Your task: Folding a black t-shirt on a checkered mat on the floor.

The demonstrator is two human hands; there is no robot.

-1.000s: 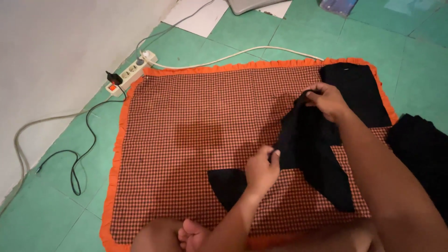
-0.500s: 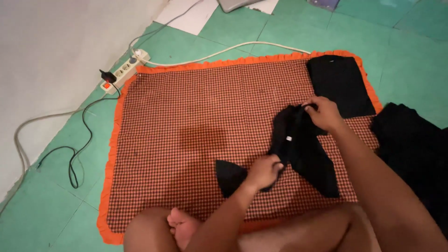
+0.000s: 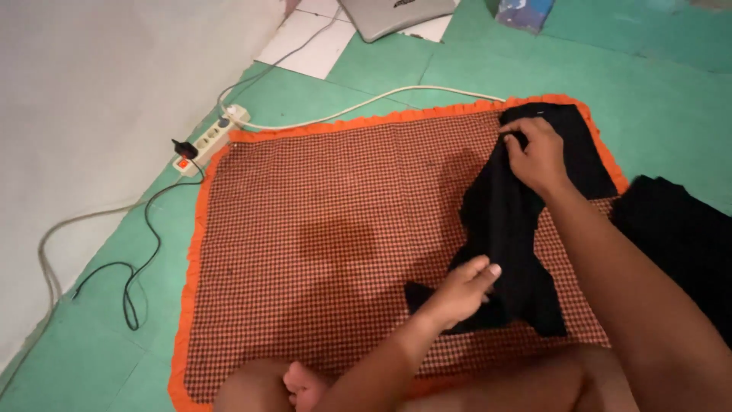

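A black garment (image 3: 507, 229) lies stretched over the right half of a red-and-black checked mat (image 3: 328, 229), running from near the mat's far right corner down toward its near edge. The right hand (image 3: 537, 152) is pinched on the garment's far end, fingers closed around a bunched fold close to the far edge of the mat. The left hand (image 3: 461, 288) presses on the garment's near end, thumb and fingers curled together over the cloth, close to the near edge. The two hands are well apart, with the garment drawn out between them.

Just beyond the right hand, a folded black cloth (image 3: 583, 149) lies flat at the far right corner of the mat, touching the garment. The mat has an orange frill along its border and a darker patch near its middle. Off its right edge a black pile of fabric (image 3: 682, 236) rests on the green floor (image 3: 640, 84). At the far left corner sits a white power strip (image 3: 210, 137) with a black plug in it; a black cord (image 3: 133, 282) trails along the left edge. A bare foot (image 3: 305, 385) shows at the near edge.
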